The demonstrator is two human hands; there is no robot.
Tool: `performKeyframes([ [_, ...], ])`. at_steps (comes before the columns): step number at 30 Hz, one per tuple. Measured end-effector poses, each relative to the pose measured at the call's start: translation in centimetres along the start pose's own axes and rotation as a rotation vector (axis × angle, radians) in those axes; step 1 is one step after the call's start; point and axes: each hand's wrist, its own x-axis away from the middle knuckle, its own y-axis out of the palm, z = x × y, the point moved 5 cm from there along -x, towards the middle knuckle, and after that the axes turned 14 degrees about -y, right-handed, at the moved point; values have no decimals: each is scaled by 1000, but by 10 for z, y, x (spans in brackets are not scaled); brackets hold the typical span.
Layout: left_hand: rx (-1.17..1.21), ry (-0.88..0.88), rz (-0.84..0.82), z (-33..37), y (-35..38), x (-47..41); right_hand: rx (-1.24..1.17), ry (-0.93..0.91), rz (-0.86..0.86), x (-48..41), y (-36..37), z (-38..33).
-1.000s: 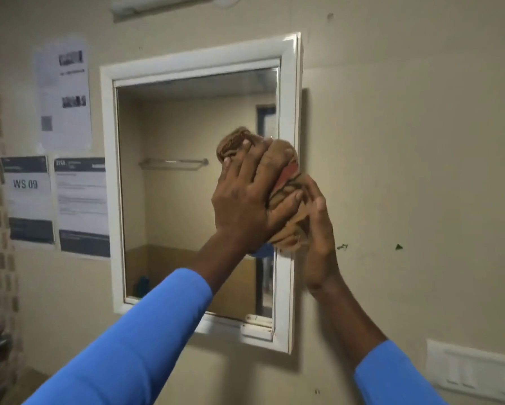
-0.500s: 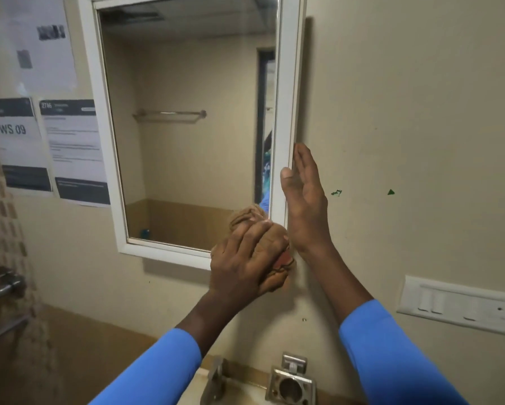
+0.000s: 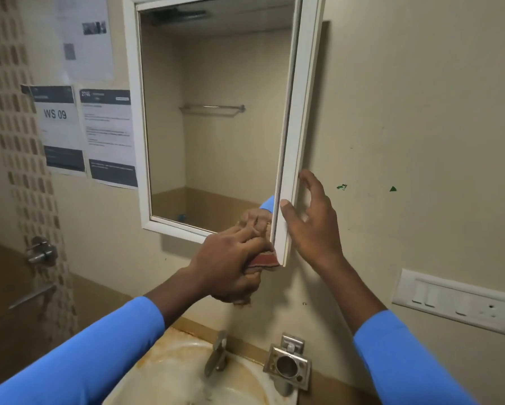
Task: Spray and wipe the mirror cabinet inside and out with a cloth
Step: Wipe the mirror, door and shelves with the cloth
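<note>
A white-framed mirror cabinet (image 3: 134, 118) hangs on the beige wall. Its mirror door (image 3: 296, 141) stands slightly ajar at the right edge. My left hand (image 3: 228, 267) is closed around a brown and red cloth (image 3: 264, 260) and presses it against the door's lower right corner. My right hand (image 3: 312, 226) grips the door's right edge, thumb on the front and fingers behind it. The cabinet's inside is hidden behind the door. No spray bottle is in view.
A stained washbasin (image 3: 163, 372) with a tap (image 3: 216, 355) sits below the cabinet, with a metal holder (image 3: 288, 365) beside it. A white switch panel (image 3: 453, 302) is on the wall at the right. Paper notices (image 3: 108, 135) hang left of the cabinet, near a door handle (image 3: 42, 252).
My left hand has swept the cloth down the mirror's right side to its bottom corner. My right hand has taken hold of the door edge, and the door has swung out a little.
</note>
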Motion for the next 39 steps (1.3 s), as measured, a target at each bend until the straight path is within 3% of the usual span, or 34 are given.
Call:
performKeyframes([
  [4,95,-52,-7,-1,-26,27,83,-145,5,17,6,-25],
  [10,134,-155,-43,-21,-82,89,-342,-77,-13,21,56,-85],
  [16,-35,-245,-7,-63,-175,155,-647,-29,-238,31,127,-160],
  [22,-211,-563,258,-109,-272,191,-469,-159,-308,33,201,-228],
  [27,-330,-655,418,-121,-331,189,-318,-231,-361,24,255,-267],
  [32,-573,-522,429,-120,-370,143,-208,-336,-413,10,277,-277],
  [39,-950,-6,329,-112,-431,19,-164,-492,-387,-51,269,-260],
])
